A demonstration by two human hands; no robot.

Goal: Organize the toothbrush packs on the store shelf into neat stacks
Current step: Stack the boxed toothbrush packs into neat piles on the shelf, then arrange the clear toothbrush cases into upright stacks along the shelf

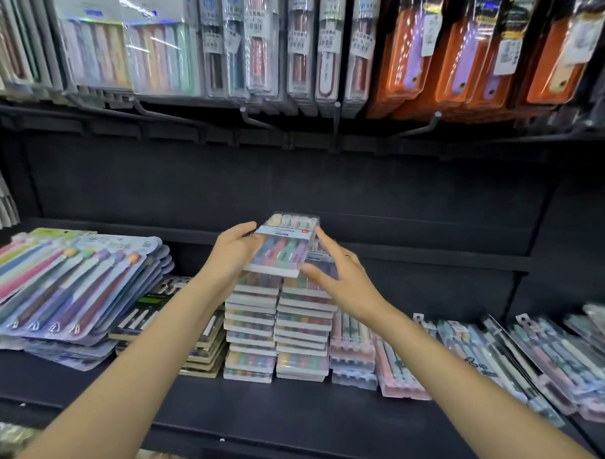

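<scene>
left hand (234, 249) grips clear rectangular plastic pack of pastel toothbrushes (284, 243), tilted atop the left stack of matching packs (251, 329) under it. right hand (337, 279), fingers straight, steadies its edge. lower flat, square corners flush before releasing.

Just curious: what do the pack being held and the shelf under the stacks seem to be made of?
The held pack looks like clear glossy plastic: brushes show through and it glints. The shelf looks like matt black painted metal, though board is possible.
</scene>
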